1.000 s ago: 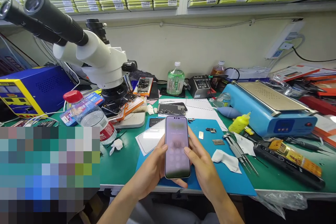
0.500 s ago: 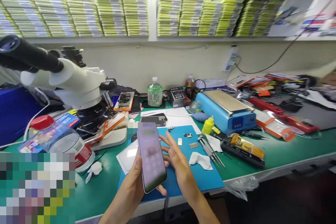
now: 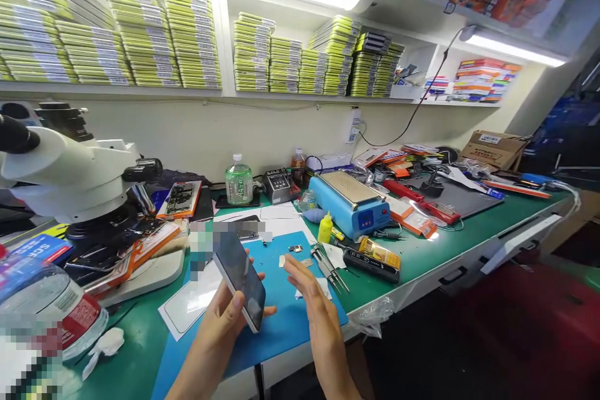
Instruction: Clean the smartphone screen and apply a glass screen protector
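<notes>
My left hand (image 3: 222,322) grips a smartphone (image 3: 240,278) with a dark screen, tilted so its top leans away to the left, above a blue work mat (image 3: 281,319). My right hand (image 3: 312,300) hovers flat and open just right of the phone, fingers spread, holding nothing. Small phone parts (image 3: 295,249) and tweezers (image 3: 328,265) lie on the mat beyond the right hand.
A white microscope (image 3: 70,169) stands at the left, with a water bottle (image 3: 42,306) in front. A blue heating plate machine (image 3: 349,203), a yellow squeeze bottle (image 3: 325,228), a green bottle (image 3: 239,179) and a dark tool (image 3: 372,259) stand on the green bench (image 3: 422,250). Shelves of yellow-green boxes (image 3: 140,44) hang above.
The view has swung right and up. My right hand came off the phone and opened beside it. The phone tilted left in my left hand and its screen now looks dark.
</notes>
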